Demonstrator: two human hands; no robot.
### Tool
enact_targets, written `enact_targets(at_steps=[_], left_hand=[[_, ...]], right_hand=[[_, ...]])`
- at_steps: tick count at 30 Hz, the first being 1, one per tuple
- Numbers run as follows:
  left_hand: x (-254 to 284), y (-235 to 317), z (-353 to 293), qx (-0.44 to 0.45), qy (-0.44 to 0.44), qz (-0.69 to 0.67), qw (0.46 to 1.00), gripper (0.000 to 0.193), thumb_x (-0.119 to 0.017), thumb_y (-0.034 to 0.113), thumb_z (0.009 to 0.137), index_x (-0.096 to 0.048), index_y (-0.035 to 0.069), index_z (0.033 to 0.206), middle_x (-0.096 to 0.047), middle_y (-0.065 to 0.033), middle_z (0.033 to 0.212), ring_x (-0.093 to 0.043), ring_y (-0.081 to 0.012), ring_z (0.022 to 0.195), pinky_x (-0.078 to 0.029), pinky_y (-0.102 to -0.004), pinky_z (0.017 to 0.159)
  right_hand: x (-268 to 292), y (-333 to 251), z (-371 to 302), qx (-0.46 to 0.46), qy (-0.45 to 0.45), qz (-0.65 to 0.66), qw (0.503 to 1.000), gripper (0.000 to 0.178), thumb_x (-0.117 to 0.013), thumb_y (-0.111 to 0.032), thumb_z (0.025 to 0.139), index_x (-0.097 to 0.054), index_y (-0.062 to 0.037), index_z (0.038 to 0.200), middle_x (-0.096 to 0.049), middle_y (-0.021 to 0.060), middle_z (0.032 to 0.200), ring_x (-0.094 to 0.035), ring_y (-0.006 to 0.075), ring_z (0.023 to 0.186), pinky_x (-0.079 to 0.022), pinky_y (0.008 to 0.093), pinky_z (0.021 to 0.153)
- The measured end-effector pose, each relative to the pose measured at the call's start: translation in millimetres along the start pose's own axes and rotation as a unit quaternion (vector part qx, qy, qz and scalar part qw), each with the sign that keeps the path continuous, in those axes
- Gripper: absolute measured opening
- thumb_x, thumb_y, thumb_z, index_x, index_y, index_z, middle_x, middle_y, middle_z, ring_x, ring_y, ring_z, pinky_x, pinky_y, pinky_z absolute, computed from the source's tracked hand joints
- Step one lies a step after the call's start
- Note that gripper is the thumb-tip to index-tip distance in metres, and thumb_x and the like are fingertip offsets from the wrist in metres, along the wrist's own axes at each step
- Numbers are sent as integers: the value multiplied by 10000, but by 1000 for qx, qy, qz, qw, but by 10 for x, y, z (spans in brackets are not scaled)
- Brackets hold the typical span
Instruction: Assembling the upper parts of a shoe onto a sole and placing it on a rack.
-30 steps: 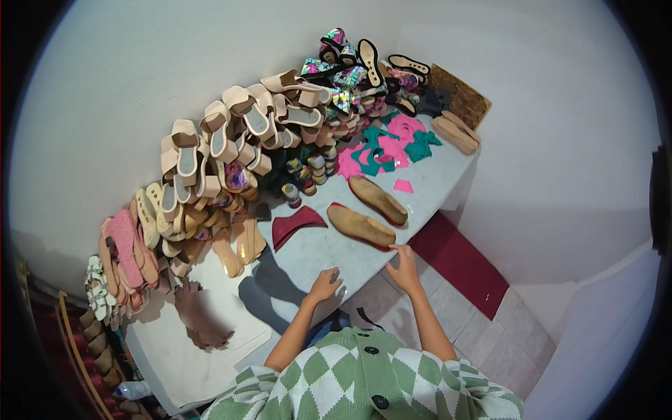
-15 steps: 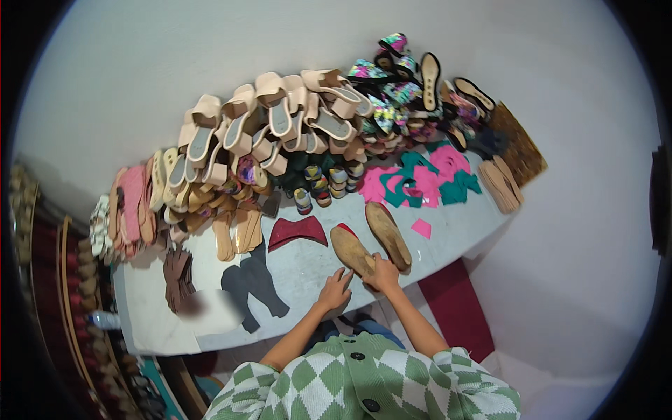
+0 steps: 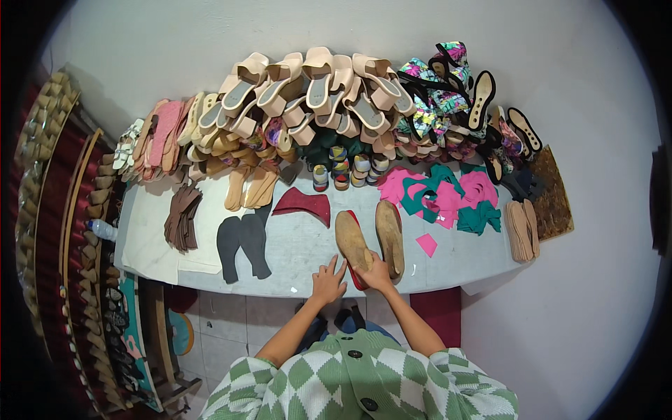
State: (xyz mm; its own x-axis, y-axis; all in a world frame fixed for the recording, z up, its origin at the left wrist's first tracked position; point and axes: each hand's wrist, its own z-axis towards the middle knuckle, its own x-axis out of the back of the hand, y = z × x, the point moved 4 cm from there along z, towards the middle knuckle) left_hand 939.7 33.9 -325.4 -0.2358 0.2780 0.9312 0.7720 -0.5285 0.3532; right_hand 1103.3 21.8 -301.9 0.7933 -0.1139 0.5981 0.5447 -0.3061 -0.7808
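Observation:
A worn tan shoe last (image 3: 348, 232) lies sole side up near the table's front edge, a strip of red material showing along its right side and heel end. My right hand (image 3: 376, 273) is closed over the heel part of this last. My left hand (image 3: 329, 281) is just left of the same heel, its fingers apart and their tips close to the last's edge; whether they touch it I cannot tell. Just to the right lies a second tan shoe last (image 3: 389, 231), parallel to the first. A dark red curved upper piece (image 3: 302, 205) rests beyond my left hand.
Heeled beige sandals (image 3: 318, 78) are piled along the back wall, beside multicoloured sandals (image 3: 448, 94). Pink and teal cut pieces (image 3: 437, 196) lie at right. Dark grey sole pieces (image 3: 241, 241) and brown strips (image 3: 183, 220) lie at left. Shelves of shoe lasts (image 3: 45, 126) stand far left.
My view has turned, showing more floor and shelving on the left. The first last now points more straight away from me, with more red visible along its side.

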Motion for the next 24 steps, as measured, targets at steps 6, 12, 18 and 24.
enact_targets(at_steps=[6,12,18,24], left_hand=[[26,-99,57,-4,-64,-16,998,716,-564,359,733,-264,254,1375,-241,-104,1405,-451,-338,954,-441,-483,689],[49,-70,50,-31,-47,-23,998,727,-558,348,741,-229,282,1386,-241,-98,1405,-460,-331,941,-452,-482,683],[-348,-254,207,-18,-9,-156,988,623,-508,326,813,-274,211,1378,-266,-100,1404,-440,-304,1081,-409,-410,823],[-223,-232,309,150,-188,-685,688,515,-431,192,867,-292,75,1350,-426,-65,1306,-452,-153,1097,-359,-325,883]], right_hand=[[2,210,115,-22,1,139,990,590,-743,-247,664,-499,42,1116,-595,177,1041,-578,252,962,-443,330,833],[-81,391,153,-11,11,148,989,576,-732,-238,675,-494,54,1110,-595,179,1042,-579,249,961,-444,328,834],[-83,277,121,-16,43,60,997,589,-735,-240,673,-486,59,1116,-604,172,1025,-586,246,944,-451,331,820],[47,290,154,-19,-13,177,984,628,-741,-274,632,-500,56,1108,-593,214,1024,-586,286,957,-452,352,816]])
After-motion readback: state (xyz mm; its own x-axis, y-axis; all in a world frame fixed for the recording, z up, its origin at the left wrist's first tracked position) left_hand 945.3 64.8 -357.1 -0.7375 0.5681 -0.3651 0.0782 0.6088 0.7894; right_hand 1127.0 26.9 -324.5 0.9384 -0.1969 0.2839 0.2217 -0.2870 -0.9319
